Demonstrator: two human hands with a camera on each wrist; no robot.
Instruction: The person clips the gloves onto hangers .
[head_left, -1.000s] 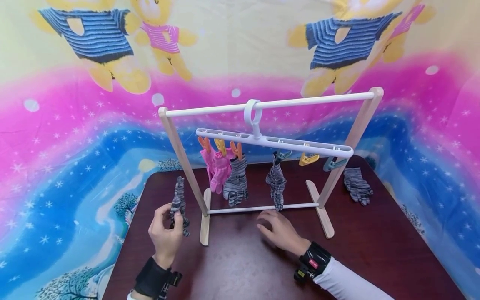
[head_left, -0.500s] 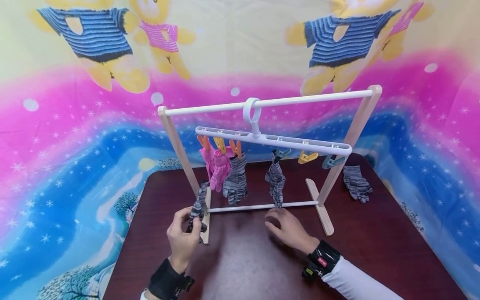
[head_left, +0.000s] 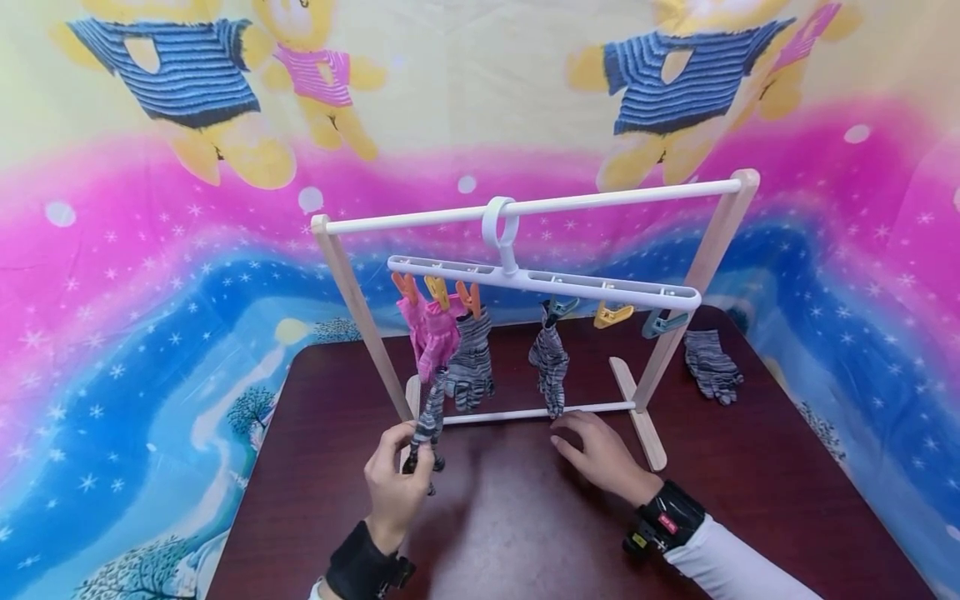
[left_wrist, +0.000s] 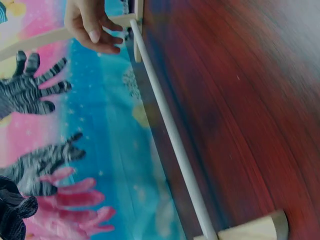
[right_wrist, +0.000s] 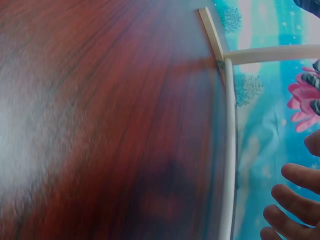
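Observation:
My left hand [head_left: 397, 487] pinches a grey-black striped knit glove [head_left: 430, 417] between thumb and fingers. The glove stands up from my grip, in front of the hanging pink glove [head_left: 437, 337]. Near the rack's right half, my right hand [head_left: 603, 454] is held with relaxed fingers and grips nothing. Just above its fingertips hangs a striped glove [head_left: 551, 362] from a green clip [head_left: 564, 307]; whether they touch I cannot tell. In the left wrist view the right hand [left_wrist: 92, 25] appears at the top. The right wrist view catches its spread fingers [right_wrist: 292, 197].
A white hanger [head_left: 600, 287] hangs from the wooden rack's top bar [head_left: 622, 197]. Another striped glove [head_left: 471, 358] hangs left of centre. A yellow clip [head_left: 613, 315] and a green clip [head_left: 665, 323] hold nothing. One more glove [head_left: 712, 367] lies on the table at right.
My left hand has carried the striped glove rightward, from left of the rack to in front of its left post and the pink glove. My right hand has shifted slightly right.

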